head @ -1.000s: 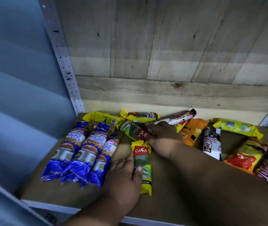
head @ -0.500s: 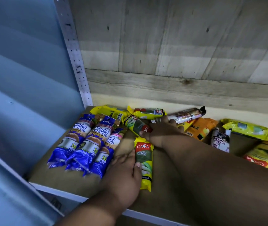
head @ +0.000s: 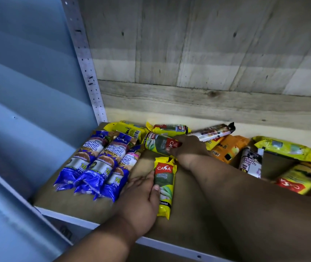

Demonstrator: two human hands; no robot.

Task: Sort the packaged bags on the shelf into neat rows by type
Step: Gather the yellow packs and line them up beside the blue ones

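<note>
yellow Casa pack (head: 163, 186) | lengthwise, flat | left hand (head: 139, 201) beside

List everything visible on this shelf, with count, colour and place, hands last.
Blue packs: three, blue and white, side by side at left.
Yellow pack: one, lengthwise at front centre.
Tilted yellow pack: one, yellow-green, behind it.
Back yellow packs: two, along the rear left.
Orange pack: one, centre right.
White packs: two, rear centre and right.
Right yellow packs: two, far right.
Shelf: brown board, white edge.
Left hand: rests against the front yellow pack.
Right hand: grips the tilted pack.
</note>
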